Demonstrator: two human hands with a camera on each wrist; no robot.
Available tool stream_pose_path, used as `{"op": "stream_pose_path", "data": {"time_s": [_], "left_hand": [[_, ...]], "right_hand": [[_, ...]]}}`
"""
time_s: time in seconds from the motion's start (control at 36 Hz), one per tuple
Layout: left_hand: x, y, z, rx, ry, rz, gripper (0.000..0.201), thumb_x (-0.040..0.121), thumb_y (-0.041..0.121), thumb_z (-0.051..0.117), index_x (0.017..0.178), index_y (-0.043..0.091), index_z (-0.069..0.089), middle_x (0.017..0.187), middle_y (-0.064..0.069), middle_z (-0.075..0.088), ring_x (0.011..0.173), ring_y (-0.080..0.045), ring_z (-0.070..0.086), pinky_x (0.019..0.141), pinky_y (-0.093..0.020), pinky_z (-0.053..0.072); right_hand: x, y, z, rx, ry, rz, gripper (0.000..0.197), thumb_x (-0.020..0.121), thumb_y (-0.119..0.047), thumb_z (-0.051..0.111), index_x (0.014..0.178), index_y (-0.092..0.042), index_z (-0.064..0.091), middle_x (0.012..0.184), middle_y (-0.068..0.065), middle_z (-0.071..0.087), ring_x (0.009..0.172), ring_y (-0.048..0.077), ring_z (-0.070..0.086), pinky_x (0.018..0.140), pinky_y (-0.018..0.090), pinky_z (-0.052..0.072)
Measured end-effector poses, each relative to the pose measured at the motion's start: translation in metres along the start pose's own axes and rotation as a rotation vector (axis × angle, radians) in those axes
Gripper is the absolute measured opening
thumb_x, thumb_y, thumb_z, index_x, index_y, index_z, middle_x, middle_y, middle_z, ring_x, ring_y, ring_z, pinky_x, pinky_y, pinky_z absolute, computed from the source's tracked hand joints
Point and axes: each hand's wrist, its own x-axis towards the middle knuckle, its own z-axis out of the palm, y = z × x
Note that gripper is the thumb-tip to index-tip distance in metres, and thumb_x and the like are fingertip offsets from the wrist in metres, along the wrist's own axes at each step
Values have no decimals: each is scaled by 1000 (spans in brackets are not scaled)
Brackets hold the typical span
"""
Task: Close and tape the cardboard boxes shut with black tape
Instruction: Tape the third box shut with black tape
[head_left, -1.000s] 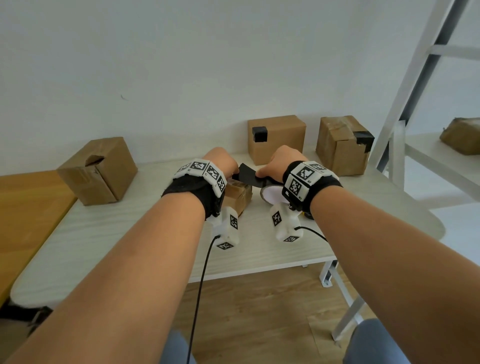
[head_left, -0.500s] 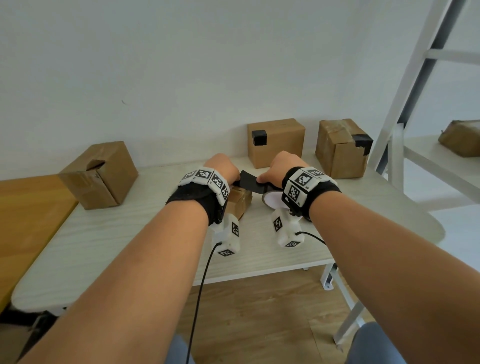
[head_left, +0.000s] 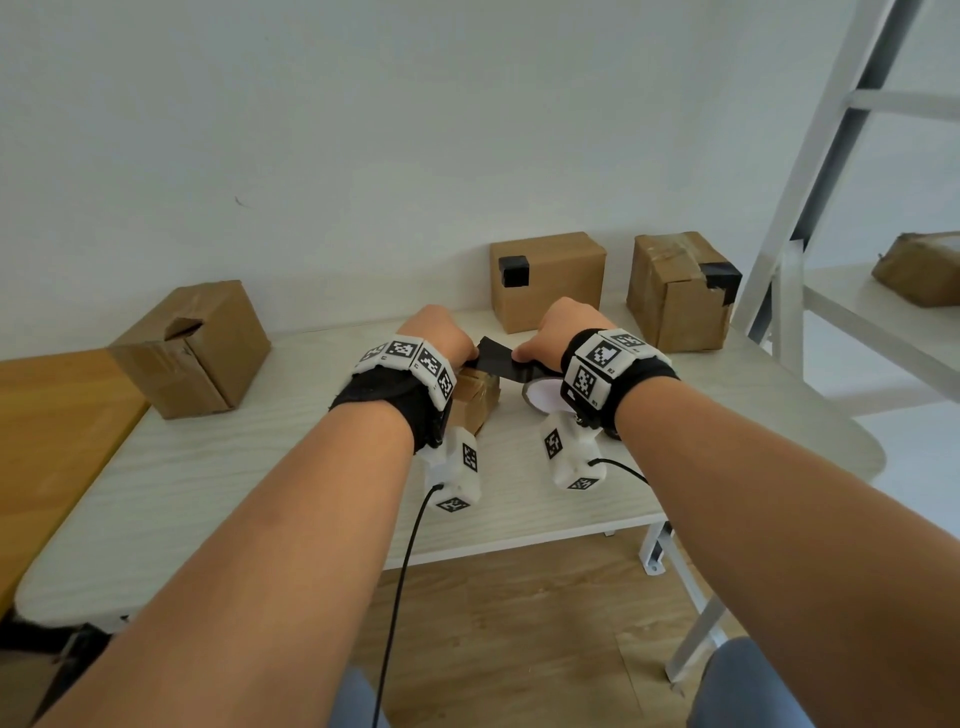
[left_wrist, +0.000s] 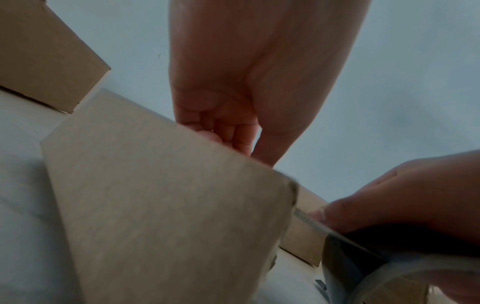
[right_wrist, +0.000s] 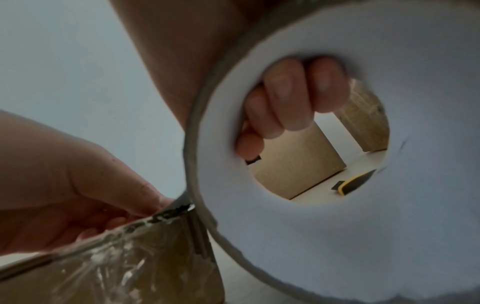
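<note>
A small cardboard box (head_left: 475, 397) stands on the pale table (head_left: 260, 493) under my left hand (head_left: 441, 338). A strip of black tape (head_left: 498, 359) runs taut from that hand to the tape roll (head_left: 543, 397). My right hand (head_left: 561, 332) grips the roll. In the right wrist view its fingers (right_wrist: 285, 98) curl through the core of the roll (right_wrist: 337, 236). My left hand (right_wrist: 64, 185) pinches the strip's free end at the top corner of the box (right_wrist: 130, 263). In the left wrist view my fingers (left_wrist: 233, 135) dip behind the top edge of the box (left_wrist: 155, 205).
Three more boxes stand on the table: one with a dented flap (head_left: 192, 348) at left, one with a black tape patch (head_left: 548, 280) behind my hands, one taped (head_left: 680, 291) at right. A yellow-black cutter (right_wrist: 355, 182) lies behind the roll. A white ladder frame (head_left: 779, 234) stands right.
Both hands keep nearly the same hold on the strip and the roll over the small box. Only the head view has shifted a little.
</note>
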Motion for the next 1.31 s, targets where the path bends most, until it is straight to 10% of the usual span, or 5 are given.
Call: {"op": "stream_pose_path", "data": {"time_s": [0.56,0.89,1.03,1.31], "left_hand": [[-6,2,1,94,6,26,29,86,27,64,67,11,51,91,-9,65,78,-22,58,69,-28,42],[-13,-5,1,99,88,108,34,84,26,67,108,5,53,98,-9,63,82,-24,59,66,-29,42],[-21,0,-1,162,30,238,25,92,14,57,115,4,62,117,-13,63,107,-27,60,86,-29,44],[-25,-15,-7,160,-17,343,28,95,17,50,112,22,71,114,-1,68,102,-20,62,85,-25,45]], "right_hand": [[1,-2,2,-31,10,8,33,78,-38,72,66,-12,56,65,2,59,57,18,56,53,25,42],[-3,-6,6,-116,60,-21,27,78,-34,71,69,-12,58,66,3,62,57,18,59,52,24,45],[-4,-4,7,-125,68,-27,27,77,-34,71,68,-12,58,65,3,62,58,19,60,53,24,47],[0,2,4,-47,36,-46,35,77,-40,69,63,-12,55,59,2,56,52,19,53,49,23,40]]}}
